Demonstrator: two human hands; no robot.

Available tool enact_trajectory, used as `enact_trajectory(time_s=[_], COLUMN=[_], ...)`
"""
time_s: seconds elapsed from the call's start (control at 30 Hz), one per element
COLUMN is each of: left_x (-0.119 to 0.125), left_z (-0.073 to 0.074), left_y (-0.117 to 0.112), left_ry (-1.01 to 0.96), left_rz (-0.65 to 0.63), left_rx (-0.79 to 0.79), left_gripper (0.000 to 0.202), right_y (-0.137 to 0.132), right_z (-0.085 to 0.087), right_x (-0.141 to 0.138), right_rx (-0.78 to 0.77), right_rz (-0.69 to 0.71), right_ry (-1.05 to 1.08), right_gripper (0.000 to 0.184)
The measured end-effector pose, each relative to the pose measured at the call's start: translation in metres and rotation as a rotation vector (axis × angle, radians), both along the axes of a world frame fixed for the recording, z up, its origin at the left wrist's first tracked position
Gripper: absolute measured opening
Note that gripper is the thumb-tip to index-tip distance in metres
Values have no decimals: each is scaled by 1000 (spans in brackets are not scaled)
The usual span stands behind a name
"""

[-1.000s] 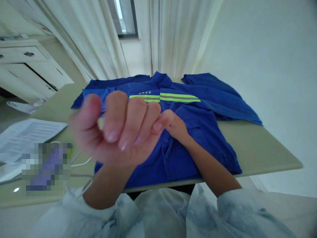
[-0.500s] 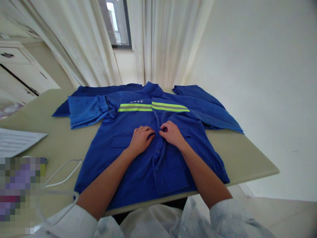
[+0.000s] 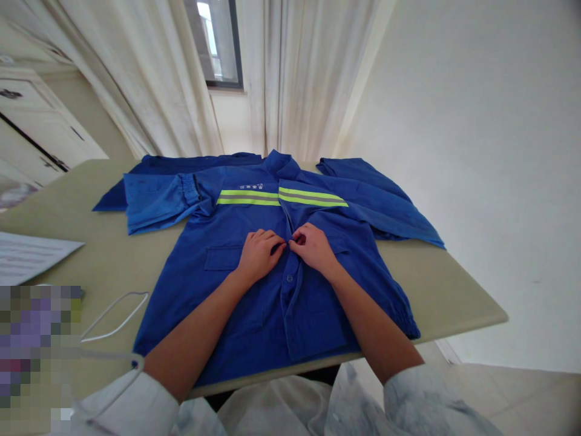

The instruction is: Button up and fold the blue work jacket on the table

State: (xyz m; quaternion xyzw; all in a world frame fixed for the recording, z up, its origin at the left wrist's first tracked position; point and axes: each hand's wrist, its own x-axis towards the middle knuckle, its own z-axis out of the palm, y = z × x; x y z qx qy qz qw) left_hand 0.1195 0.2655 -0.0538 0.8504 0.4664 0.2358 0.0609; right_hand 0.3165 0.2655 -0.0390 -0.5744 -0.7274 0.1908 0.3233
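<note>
A blue work jacket (image 3: 245, 303) with yellow-green reflective stripes lies front up, its collar pointing away from me. Both hands meet at the middle of its front opening. My left hand (image 3: 261, 253) pinches the placket edge from the left. From the right, my right hand (image 3: 313, 245) pinches the other edge of the placket, fingertips almost touching those of the left. Whatever sits between the fingertips is hidden. Below them a button (image 3: 289, 278) shows on the placket, and the lower front hangs apart there.
The jacket rests on a pale green table (image 3: 463, 297). Dark blue folded cloth (image 3: 204, 161) lies behind it. At left are a printed sheet (image 3: 36, 257), a white cable (image 3: 115, 315) and a blurred-out item (image 3: 31, 345). Curtains and a wall stand close behind and right.
My right hand has shifted slightly left, bringing its fingertips closer to my left hand's at the placket. The jacket lies as before.
</note>
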Motion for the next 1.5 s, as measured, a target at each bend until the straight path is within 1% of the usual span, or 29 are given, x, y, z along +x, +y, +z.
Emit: enact_trajectory(time_s=[0.07, 0.17, 0.23, 0.4, 0.5, 0.63, 0.77, 0.97, 1.07, 1.17, 1.23, 1.33, 1.43, 1.5], left_x=[1, 1, 1, -2, -3, -2, 0, -1, -2, -3, -3, -4, -5, -5], left_z=[0, 0, 0, 0, 0, -1, -2, -4, -5, -5, -6, -6, -5, -5], left_y=[-1, -1, -1, 0, 0, -1, -1, 0, 0, 1, 1, 2, 2, 3], left_ry=[-12, -17, -10, -3, 18, 24, -13, -42, -62, -68, -63, -77, -139, -215], left_rz=[6, 25, 26, -34, -46, -1, 39, 65, 59, 32, 20, 7, -17, -14], left_rx=[21, 39, 34, 38, 54, 37, -2, -29, -26, -7, -4, -28, -88, -156], left_gripper=[24, 24, 23, 23, 25, 25, 23, 22, 23, 24, 24, 24, 26, 26], right_y=[-2, -4, -6, -9, -10, -8, -6, -4, -1, 2, 2, 0, -3, -5], right_z=[2, 4, 4, 3, 3, 3, 2, 5, 4, 0, -1, -1, 1, 1], right_x=[-2, -5, -7, -12, -14, -12, -10, -7, -3, -1, -1, -3, -7, -9], right_rx=[20, 11, 15, 63, 57, 36, 0, -43, -111, -191, -163, -73, -49, -20], right_rz=[-14, 22, 39, -65, -38, 42, 62, 92, 114, 109, 112, 121, 120, 113], right_ry=[-54, -120, -126, -140, -139, -56, 67, 149, 206, 242, 219, 144, 82, 35], right_gripper=[7, 6, 7, 5, 7, 8, 4, 9, 14, 11, 8, 8, 7, 5])
